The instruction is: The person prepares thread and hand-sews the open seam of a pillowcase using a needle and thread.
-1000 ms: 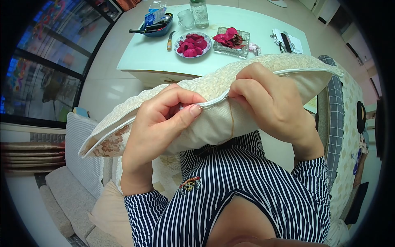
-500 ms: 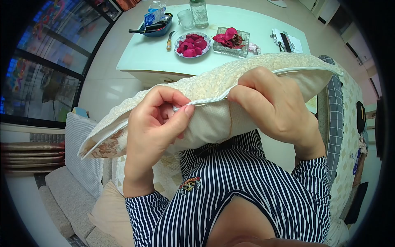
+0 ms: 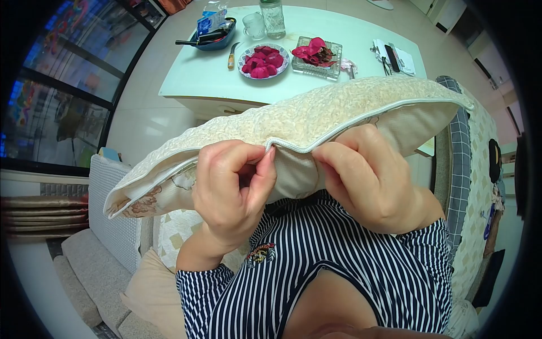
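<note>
A cream cushion cover (image 3: pixel 316 116) with a white zipper (image 3: pixel 361 121) along its edge spans the view in front of my body. My left hand (image 3: pixel 232 183) pinches the zipper edge near the middle, thumb against curled fingers. Just to the right, my right hand (image 3: pixel 372 178) is closed on the same edge, its fingertips at the zipper. Between the two hands the zipper bends into a small wave. At the left end the cover's edges gape apart, and a brown flower pattern shows there. The zipper pull cannot be made out.
Beyond the cushion stands a white table (image 3: pixel 186 73) with a plate of petals (image 3: pixel 261 61), a glass dish (image 3: pixel 316 69) with wilted petals, a knife (image 3: pixel 232 56), a blue basin (image 3: pixel 217 42), a mug (image 3: pixel 253 26) and a jar (image 3: pixel 273 20). A grey sofa (image 3: pixel 96 271) is at left.
My left hand has turned more upright, with its pinch now closer to my right hand. My right hand has moved lower, and the zipper edge between them has sagged into a bend.
</note>
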The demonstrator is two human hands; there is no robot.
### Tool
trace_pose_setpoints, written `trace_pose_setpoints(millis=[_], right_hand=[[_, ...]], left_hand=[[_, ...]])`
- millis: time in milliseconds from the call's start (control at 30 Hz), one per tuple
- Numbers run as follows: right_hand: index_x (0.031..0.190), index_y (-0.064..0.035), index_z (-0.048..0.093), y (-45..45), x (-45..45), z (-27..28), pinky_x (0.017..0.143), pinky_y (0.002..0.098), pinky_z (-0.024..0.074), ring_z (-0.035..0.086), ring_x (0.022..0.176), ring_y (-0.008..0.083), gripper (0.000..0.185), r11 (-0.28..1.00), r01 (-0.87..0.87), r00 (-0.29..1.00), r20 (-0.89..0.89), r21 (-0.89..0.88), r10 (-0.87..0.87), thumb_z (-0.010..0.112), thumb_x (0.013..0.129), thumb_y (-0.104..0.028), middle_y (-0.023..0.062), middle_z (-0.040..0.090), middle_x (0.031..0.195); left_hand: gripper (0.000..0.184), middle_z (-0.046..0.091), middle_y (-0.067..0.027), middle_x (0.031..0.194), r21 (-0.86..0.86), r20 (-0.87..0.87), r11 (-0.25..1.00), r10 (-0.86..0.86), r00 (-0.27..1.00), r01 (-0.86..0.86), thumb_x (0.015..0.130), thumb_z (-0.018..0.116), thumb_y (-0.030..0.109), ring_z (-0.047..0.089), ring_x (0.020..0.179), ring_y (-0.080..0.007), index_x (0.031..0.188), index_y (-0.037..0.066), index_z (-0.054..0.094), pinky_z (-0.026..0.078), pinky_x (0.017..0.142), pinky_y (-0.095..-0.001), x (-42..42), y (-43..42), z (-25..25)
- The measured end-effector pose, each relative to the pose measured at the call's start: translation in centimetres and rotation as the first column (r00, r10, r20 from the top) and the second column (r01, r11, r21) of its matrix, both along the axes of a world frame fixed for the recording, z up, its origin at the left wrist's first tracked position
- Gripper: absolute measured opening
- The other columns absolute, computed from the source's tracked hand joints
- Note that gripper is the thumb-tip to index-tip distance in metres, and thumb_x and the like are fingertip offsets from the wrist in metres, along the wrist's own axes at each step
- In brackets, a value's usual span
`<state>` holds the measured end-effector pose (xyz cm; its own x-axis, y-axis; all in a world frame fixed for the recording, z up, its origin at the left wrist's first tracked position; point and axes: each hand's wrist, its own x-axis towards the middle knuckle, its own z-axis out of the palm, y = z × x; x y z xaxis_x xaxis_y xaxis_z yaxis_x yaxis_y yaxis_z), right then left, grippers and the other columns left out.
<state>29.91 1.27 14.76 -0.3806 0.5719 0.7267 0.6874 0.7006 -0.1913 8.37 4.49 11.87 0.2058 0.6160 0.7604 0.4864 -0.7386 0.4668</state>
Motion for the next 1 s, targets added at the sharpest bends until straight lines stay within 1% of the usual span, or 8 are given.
trace_pose_setpoints(millis=[267, 333, 433, 567, 667, 867, 933, 1000], right_hand=[[0.106, 0.0028, 0.069, 0.4, -0.8, -1.1, 0.060, 0.0327, 0.0532, 0.065, 0.073, 0.0239, 0.036, 1.000, -0.020, 0.996, -0.089, -0.002, 0.020, 0.079, 0.072, 0.009, 0.0118, 0.062, 0.088], [0.106, 0.0027, 0.069, 0.5, -0.9, -1.2, 0.061, 0.0331, 0.0541, 0.065, 0.074, 0.0242, 0.034, 1.000, -0.005, 0.997, -0.081, 0.001, 0.006, 0.078, 0.074, 0.009, 0.0122, 0.062, 0.088], [0.105, 0.0022, 0.065, 1.3, -0.9, -1.7, 0.059, 0.0313, 0.0545, 0.064, 0.073, 0.0231, 0.026, 0.998, 0.005, 0.998, -0.058, 0.056, -0.002, 0.069, 0.079, -0.002, 0.0109, 0.056, 0.088], [0.103, 0.0000, 0.065, 1.9, -0.2, -1.3, 0.057, 0.0313, 0.0542, 0.064, 0.073, 0.0221, 0.023, 0.996, 0.031, 0.998, -0.049, 0.080, -0.027, 0.069, 0.080, -0.004, 0.0096, 0.056, 0.087], [0.102, -0.0012, 0.065, 2.1, 0.1, -0.7, 0.057, 0.0312, 0.0543, 0.065, 0.073, 0.0212, 0.023, 0.996, 0.037, 0.999, 0.015, 0.078, -0.038, 0.069, 0.079, -0.004, 0.0085, 0.057, 0.087], [0.111, 0.0023, 0.069, 2.6, 1.2, 0.7, 0.066, 0.0317, 0.0541, 0.065, 0.082, 0.0231, 0.030, 0.994, -0.093, 0.995, 0.024, -0.056, 0.094, 0.072, 0.081, 0.001, 0.0139, 0.062, 0.098], [0.113, 0.0021, 0.070, 3.0, 1.6, 0.9, 0.071, 0.0320, 0.0549, 0.065, 0.088, 0.0232, 0.030, 0.993, -0.107, 0.992, 0.055, -0.048, 0.110, 0.070, 0.083, 0.000, 0.0141, 0.062, 0.103], [0.112, 0.0018, 0.070, 3.1, 1.6, 0.9, 0.073, 0.0321, 0.0551, 0.065, 0.089, 0.0240, 0.029, 0.994, -0.095, 0.993, 0.069, -0.051, 0.099, 0.070, 0.083, 0.000, 0.0139, 0.063, 0.103]], left_hand=[[0.020, 0.061, -0.0090, 0.104, -0.025, -0.049, 1.000, 0.015, 0.999, -0.016, 0.089, 0.078, -0.005, 0.063, 0.074, -0.0079, 0.104, -0.002, 0.065, 0.055, 0.063, -0.0211, 0.1, -0.2, 0.3], [0.025, 0.064, -0.0089, 0.095, 0.054, -0.039, 0.998, 0.043, 0.998, -0.041, 0.083, 0.082, -0.004, 0.062, 0.065, -0.0110, 0.102, 0.000, 0.067, 0.052, 0.051, -0.0246, 0.3, 0.1, 0.2], [0.026, 0.065, -0.0088, 0.095, 0.047, -0.035, 0.998, 0.038, 0.999, -0.037, 0.083, 0.082, -0.005, 0.063, 0.066, -0.0114, 0.103, 0.001, 0.067, 0.053, 0.052, -0.0250, 0.4, 0.1, 0.2], [0.026, 0.064, -0.0084, 0.093, 0.076, -0.076, 0.997, 0.020, 0.997, -0.014, 0.084, 0.082, -0.003, 0.062, 0.066, -0.0120, 0.105, 0.000, 0.068, 0.052, 0.053, -0.0250, -0.1, 0.1, 1.2], [0.022, 0.063, -0.0072, 0.092, -0.106, -0.149, 0.987, 0.101, 0.984, -0.117, 0.085, 0.082, 0.001, 0.062, 0.067, -0.0122, 0.104, 0.001, 0.070, 0.052, 0.055, -0.0263, -0.2, -0.4, 2.6], [0.012, 0.060, -0.0049, 0.088, -0.282, -0.107, 0.959, -0.049, 0.993, 0.017, 0.089, 0.080, 0.007, 0.059, 0.066, -0.0118, 0.097, 0.003, 0.072, 0.049, 0.057, -0.0275, -1.6, 0.7, 3.9], [0.012, 0.056, 0.0003, 0.091, -0.502, -0.036, 0.856, -0.165, 0.986, 0.125, 0.092, 0.078, 0.004, 0.053, 0.074, -0.0060, 0.099, -0.001, 0.070, 0.041, 0.064, -0.0195, -2.4, 1.1, 4.4], [0.012, 0.058, 0.0015, 0.094, -0.554, 0.027, 0.810, -0.210, 0.977, 0.190, 0.093, 0.077, 0.006, 0.052, 0.072, -0.0044, 0.099, -0.001, 0.070, 0.040, 0.063, -0.0191, -2.8, 2.0, 4.6]])
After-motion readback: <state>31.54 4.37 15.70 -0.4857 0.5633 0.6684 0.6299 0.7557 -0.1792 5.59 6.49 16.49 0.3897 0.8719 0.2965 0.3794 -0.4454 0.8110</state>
